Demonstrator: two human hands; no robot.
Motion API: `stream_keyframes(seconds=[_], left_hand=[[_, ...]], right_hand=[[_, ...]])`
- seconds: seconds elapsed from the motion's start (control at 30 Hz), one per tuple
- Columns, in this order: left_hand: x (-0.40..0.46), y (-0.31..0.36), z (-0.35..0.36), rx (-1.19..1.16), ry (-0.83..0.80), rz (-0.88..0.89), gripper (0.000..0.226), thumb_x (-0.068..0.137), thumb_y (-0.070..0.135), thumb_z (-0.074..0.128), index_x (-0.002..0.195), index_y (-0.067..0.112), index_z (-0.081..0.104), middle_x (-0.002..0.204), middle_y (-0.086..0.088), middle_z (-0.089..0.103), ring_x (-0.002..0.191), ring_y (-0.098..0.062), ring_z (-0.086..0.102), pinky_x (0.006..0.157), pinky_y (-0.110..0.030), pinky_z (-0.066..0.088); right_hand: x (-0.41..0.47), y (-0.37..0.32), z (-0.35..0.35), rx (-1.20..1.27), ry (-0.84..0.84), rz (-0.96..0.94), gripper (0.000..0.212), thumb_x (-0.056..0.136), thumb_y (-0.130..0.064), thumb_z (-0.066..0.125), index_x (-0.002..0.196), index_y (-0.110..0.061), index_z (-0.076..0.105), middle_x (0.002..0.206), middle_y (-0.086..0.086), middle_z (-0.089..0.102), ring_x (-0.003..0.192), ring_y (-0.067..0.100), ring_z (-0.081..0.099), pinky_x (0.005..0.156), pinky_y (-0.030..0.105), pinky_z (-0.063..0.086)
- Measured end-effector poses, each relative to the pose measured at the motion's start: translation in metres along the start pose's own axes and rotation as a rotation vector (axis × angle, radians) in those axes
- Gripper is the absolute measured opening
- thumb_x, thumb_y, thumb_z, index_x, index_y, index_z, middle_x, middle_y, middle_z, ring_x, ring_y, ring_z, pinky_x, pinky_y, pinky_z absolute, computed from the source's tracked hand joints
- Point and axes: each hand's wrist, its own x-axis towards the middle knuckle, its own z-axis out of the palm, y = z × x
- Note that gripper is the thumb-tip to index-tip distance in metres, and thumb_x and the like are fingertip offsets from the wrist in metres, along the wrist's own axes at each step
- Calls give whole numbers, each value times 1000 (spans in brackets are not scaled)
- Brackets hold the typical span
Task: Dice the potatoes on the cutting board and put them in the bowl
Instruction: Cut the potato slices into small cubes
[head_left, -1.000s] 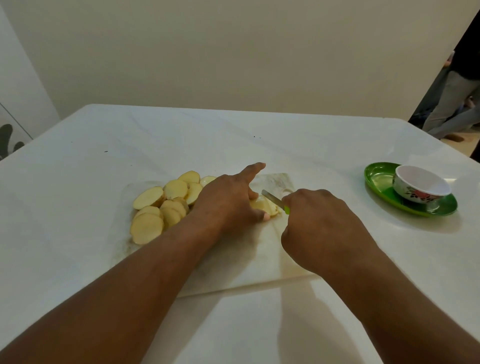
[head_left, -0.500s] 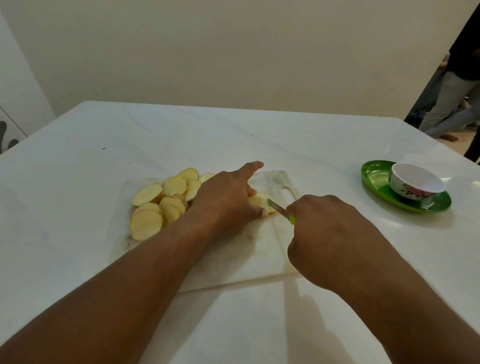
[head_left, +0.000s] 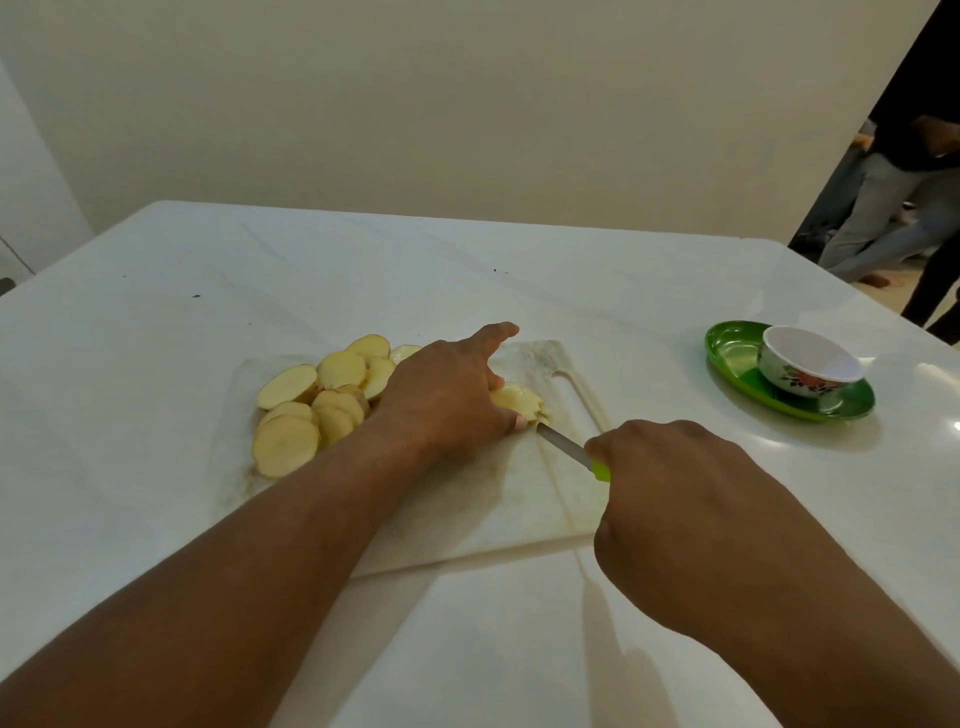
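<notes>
Left to right. Uncut potato slices (head_left: 311, 400) sit piled at the cutting board's (head_left: 467, 499) far-left corner, overlapping, some leaning on each other. Risk 1: the left forearm crosses right beside the pile, so a sideways nudge could push slices off the board's left edge onto the table (head_left: 130, 338).

Left hand (head_left: 447, 395) presses down on the potato piece being cut (head_left: 517, 399), fingers curled onto it, index finger stretched out toward the board's far edge. Thumb tip sits just beside the knife (head_left: 563, 442) blade. Risk 2 (the main one): the blade tip appears to touch the piece right at that thumb, so a slip on the wet cut face probably runs the edge into the thumb.

Right hand (head_left: 675, 499) is closed round the green handle, only its front end showing. The board's near-right corner is under this hand, and I can't tell if the board is anchored, so it may skate under cutting load.

Bowl (head_left: 808, 366) sits on a green plate (head_left: 737, 358) near the table's right edge, well apart from the board, and looks empty. Risk 3: long carry, so dice could drop on the way.
</notes>
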Motion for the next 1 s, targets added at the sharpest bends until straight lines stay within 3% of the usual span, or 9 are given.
stream_keyframes(seconds=[0.3, 0.5, 0.67, 1.0], left_hand=[[4, -5, -2, -33, -60, -2, 103, 73, 63, 81, 157, 47, 23, 124, 18, 71, 124, -14, 59, 98, -32, 50], [6, -6, -2, -20, -76, -9, 106, 74, 61, 82, 158, 46, 19, 126, 16, 71, 123, -17, 61, 101, -36, 52], [8, -6, -1, -16, -83, -14, 108, 73, 64, 82, 159, 46, 18, 126, 17, 71, 124, -18, 61, 102, -38, 52], [4, -1, -5, -36, -89, -28, 104, 75, 62, 82, 158, 46, 22, 128, 15, 70, 124, -17, 61, 102, -37, 52]], right_hand=[[17, -6, 9, 16, 127, -11, 31, 89, -21, 49, 117, -30, 54, 104, -6, 59, 74, 12, 45, 51, 14, 24], [45, -13, 18, -7, 152, -78, 15, 83, -17, 51, 95, -25, 55, 92, -6, 59, 73, 15, 44, 51, 20, 25], [53, -17, 22, 5, 124, -85, 8, 83, -17, 55, 87, -23, 53, 80, -6, 50, 61, 9, 39, 48, 17, 22], [40, -18, 19, 9, 80, -38, 10, 81, -16, 53, 84, -25, 50, 76, -7, 45, 60, 7, 41, 47, 19, 24]])
